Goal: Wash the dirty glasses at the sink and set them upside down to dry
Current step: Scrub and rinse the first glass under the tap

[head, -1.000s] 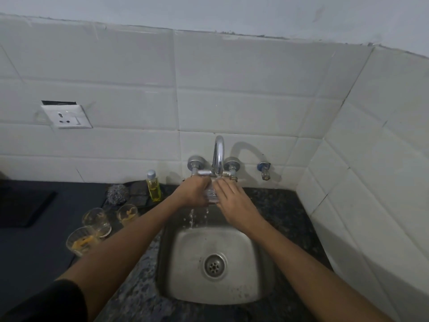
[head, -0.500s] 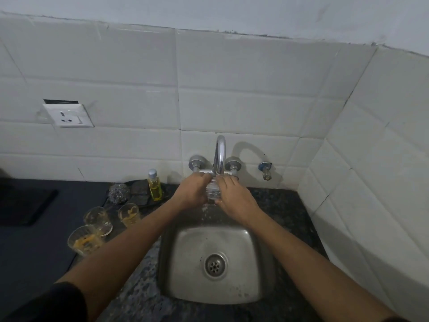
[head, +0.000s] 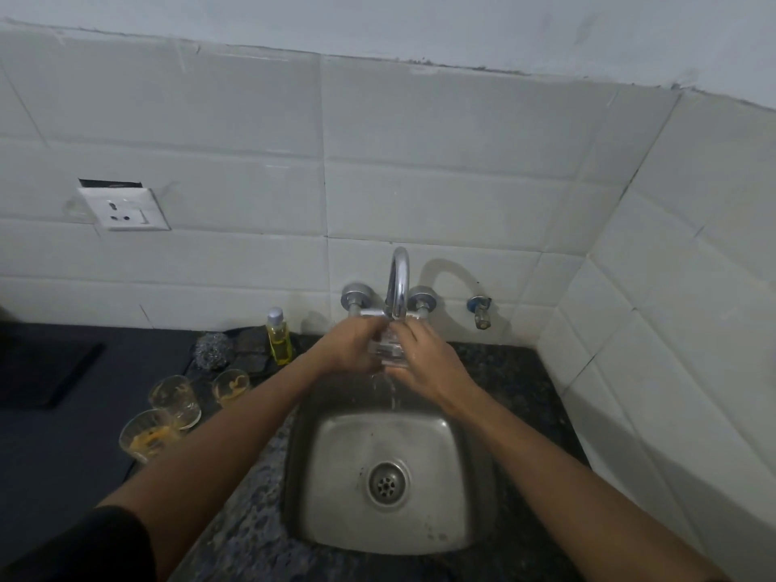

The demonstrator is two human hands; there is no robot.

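Shifted slightly under the tap (head: pixel 397 283), the glass (head: pixel 387 350) is gripped by both hands' fingers (head: pixel 405 333); wet, it could be dropped.

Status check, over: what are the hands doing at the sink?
Both hands, left and right, grip one glass under the running tap. Three dirty glasses wait left. Nothing in the way.

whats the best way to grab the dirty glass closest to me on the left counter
Take the nearest dirty glass around its side wall, just below the rim, coming from its right, the sink side. It stands upright and flares wider toward the open mouth, so a wrap around the wall would likely hold better than pinching the rim. Another dirty glass stands close behind it, so reaching from the back looks cramped.
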